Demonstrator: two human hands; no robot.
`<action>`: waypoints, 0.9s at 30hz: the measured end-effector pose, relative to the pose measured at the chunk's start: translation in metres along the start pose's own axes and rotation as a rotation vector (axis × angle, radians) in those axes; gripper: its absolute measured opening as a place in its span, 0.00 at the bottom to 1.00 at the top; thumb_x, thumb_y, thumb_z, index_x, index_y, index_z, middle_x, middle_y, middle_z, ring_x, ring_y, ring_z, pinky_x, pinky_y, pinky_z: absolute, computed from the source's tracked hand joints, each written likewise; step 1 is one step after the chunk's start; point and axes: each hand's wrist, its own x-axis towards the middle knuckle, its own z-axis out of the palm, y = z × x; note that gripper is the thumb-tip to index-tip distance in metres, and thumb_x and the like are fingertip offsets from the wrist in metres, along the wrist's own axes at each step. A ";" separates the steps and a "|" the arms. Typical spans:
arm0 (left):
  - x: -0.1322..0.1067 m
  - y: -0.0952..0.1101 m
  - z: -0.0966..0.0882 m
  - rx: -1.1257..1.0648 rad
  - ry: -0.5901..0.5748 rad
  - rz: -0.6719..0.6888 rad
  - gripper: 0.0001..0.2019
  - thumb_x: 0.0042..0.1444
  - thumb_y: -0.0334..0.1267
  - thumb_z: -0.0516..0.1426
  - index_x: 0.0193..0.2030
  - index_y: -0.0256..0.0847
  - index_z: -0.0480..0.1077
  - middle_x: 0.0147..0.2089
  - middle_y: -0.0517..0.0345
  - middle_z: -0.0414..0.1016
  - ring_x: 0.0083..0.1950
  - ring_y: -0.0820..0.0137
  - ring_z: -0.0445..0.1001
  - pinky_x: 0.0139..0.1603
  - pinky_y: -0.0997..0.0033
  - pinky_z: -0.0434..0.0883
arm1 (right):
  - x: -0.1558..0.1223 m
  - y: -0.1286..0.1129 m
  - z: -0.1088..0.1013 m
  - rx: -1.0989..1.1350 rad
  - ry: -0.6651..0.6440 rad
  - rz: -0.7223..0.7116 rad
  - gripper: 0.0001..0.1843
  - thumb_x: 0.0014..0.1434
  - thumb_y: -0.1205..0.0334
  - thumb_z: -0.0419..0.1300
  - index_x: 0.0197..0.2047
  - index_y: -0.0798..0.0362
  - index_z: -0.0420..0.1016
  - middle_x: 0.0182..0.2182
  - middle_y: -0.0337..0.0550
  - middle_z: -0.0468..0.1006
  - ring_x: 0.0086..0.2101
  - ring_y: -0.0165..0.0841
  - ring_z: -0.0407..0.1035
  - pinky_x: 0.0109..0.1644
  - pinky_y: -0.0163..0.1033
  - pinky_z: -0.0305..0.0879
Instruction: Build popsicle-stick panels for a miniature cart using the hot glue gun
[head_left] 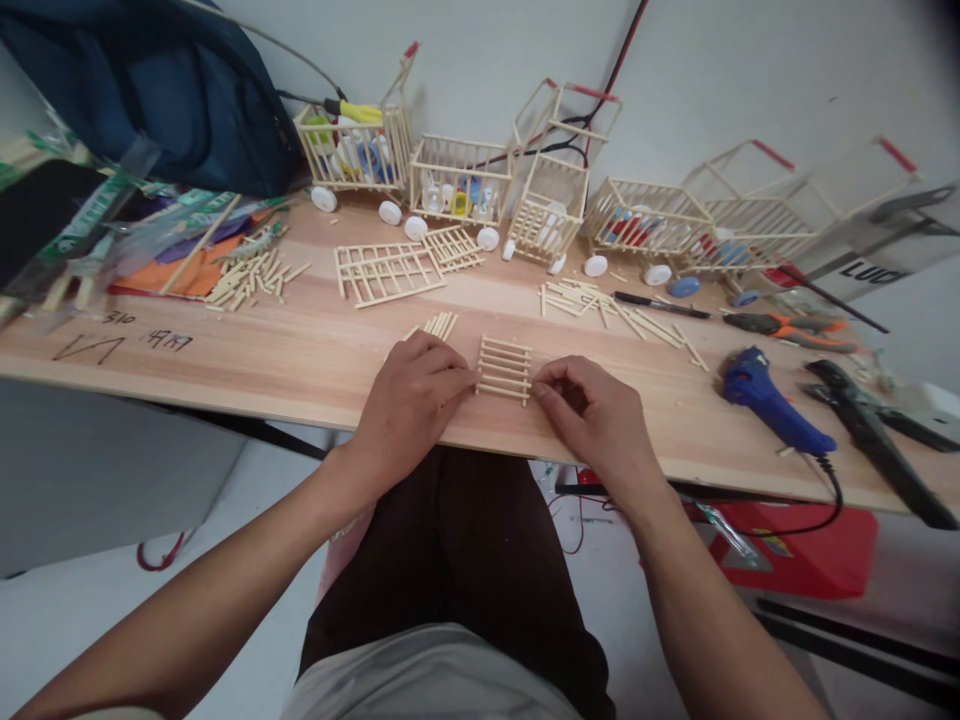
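Observation:
A small ladder-like panel of thin wooden sticks (504, 367) lies flat on the wooden table (300, 350) in front of me. My left hand (415, 392) has thumb and forefinger closed at the panel's left side rail. On the opposite side, my right hand (598, 408) pinches at the right rail, its other fingers curled. Just behind the left hand are several short loose sticks (440, 324), partly covered by it. Two larger stick grids, a wide one (390, 274) and a smaller one (454, 249), rest farther back.
Several miniature wooden shopping carts (463, 180) with white or blue wheels line the wall. Stick piles lie left (251, 280) and right (585, 300). To the right are a pen (662, 305), orange-handled pliers (795, 328) and a blue glue gun (776, 402). A dark bag (172, 90) stands back left.

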 end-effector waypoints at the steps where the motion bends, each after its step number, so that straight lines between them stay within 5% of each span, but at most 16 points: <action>1: 0.000 0.000 0.000 0.002 -0.001 0.000 0.07 0.62 0.31 0.57 0.41 0.41 0.78 0.38 0.55 0.78 0.43 0.65 0.67 0.45 0.63 0.69 | 0.000 -0.001 0.000 -0.001 -0.002 -0.001 0.02 0.60 0.66 0.60 0.35 0.50 0.73 0.28 0.37 0.75 0.27 0.28 0.66 0.31 0.34 0.60; 21: -0.001 0.001 0.001 0.024 0.002 0.011 0.07 0.63 0.32 0.56 0.41 0.39 0.77 0.38 0.55 0.78 0.44 0.65 0.67 0.46 0.61 0.70 | 0.000 -0.003 0.000 0.004 -0.022 0.017 0.03 0.58 0.67 0.58 0.36 0.50 0.72 0.28 0.37 0.73 0.28 0.29 0.66 0.33 0.36 0.62; 27: 0.000 0.002 0.001 0.035 0.011 0.024 0.07 0.63 0.31 0.55 0.40 0.40 0.76 0.37 0.55 0.78 0.43 0.66 0.67 0.46 0.61 0.70 | -0.005 -0.005 -0.003 0.040 0.045 -0.046 0.11 0.56 0.73 0.55 0.40 0.50 0.72 0.36 0.39 0.75 0.33 0.30 0.68 0.37 0.36 0.64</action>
